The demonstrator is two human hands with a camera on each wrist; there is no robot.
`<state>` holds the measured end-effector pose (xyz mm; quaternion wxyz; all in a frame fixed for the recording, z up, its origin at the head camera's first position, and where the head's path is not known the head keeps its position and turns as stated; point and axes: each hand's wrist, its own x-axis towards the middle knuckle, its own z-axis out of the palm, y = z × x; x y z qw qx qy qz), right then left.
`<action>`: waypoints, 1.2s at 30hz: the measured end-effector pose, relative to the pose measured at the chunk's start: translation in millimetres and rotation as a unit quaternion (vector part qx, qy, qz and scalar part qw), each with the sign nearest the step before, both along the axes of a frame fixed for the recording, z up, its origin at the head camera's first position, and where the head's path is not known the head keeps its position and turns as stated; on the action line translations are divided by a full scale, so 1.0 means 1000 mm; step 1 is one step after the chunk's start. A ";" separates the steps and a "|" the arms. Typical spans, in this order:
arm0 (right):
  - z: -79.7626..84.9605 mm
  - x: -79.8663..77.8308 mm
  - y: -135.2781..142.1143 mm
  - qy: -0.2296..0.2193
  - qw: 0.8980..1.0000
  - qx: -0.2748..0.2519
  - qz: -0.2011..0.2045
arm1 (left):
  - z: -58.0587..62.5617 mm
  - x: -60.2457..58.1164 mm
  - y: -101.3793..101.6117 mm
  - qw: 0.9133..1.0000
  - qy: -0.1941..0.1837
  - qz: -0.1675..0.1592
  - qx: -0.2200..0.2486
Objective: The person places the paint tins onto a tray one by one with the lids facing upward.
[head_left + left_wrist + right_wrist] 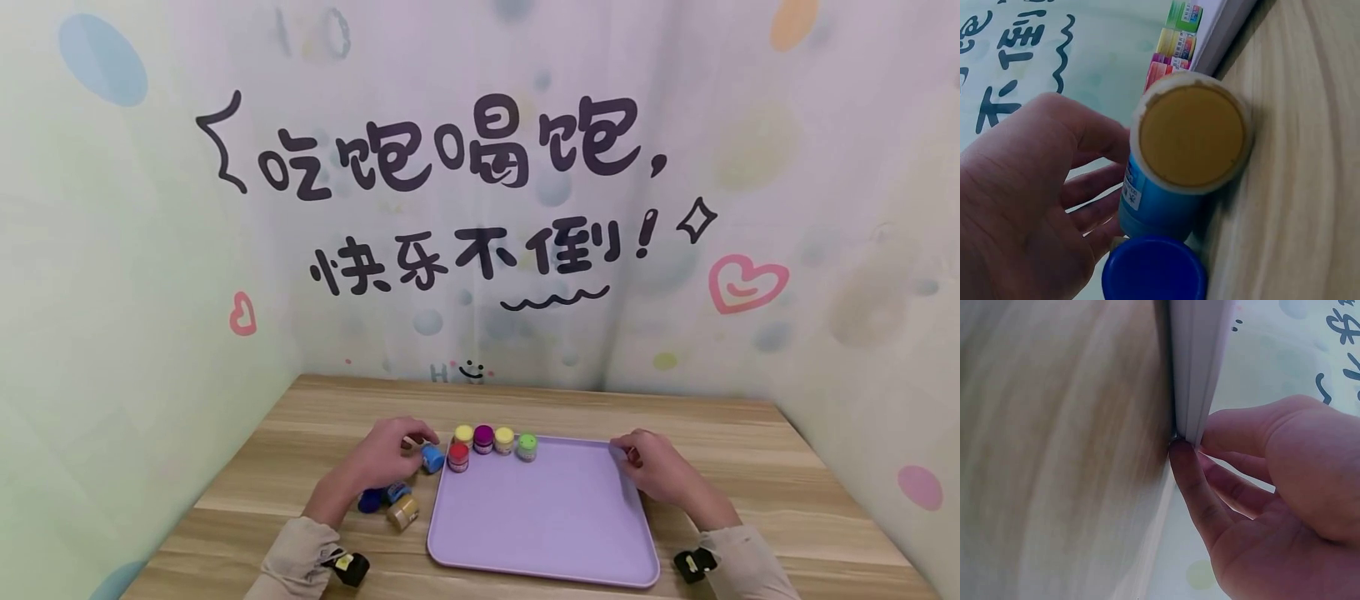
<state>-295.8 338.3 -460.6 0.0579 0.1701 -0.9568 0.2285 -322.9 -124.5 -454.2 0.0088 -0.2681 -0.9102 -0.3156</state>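
Observation:
My left hand (392, 452) has its fingers curled at a tilted light blue small jar (432, 458), just left of the purple tray (543, 508). In the left wrist view, its fingertips are partly hidden behind the jars. My right hand (656, 467) pinches the tray's far right corner; in the right wrist view a finger (1188, 475) presses low on the rim. On the tray's far left part stand yellow (464, 435), purple (483, 439), second yellow (504, 440), green (527, 447) and red (458, 457) jars.
Left of the tray, below my left hand, lie a gold-yellow jar (403, 512), a dark blue jar (370, 500) and another blue jar (397, 492). Everything rests on a wooden table (757, 467). A printed curtain (480, 333) hangs behind the table's far edge.

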 end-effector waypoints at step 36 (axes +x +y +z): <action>-0.002 -0.002 0.001 0.012 1.000 0.000 0.011 | 0.003 0.001 -0.009 0.997 -0.064 -0.045 -0.017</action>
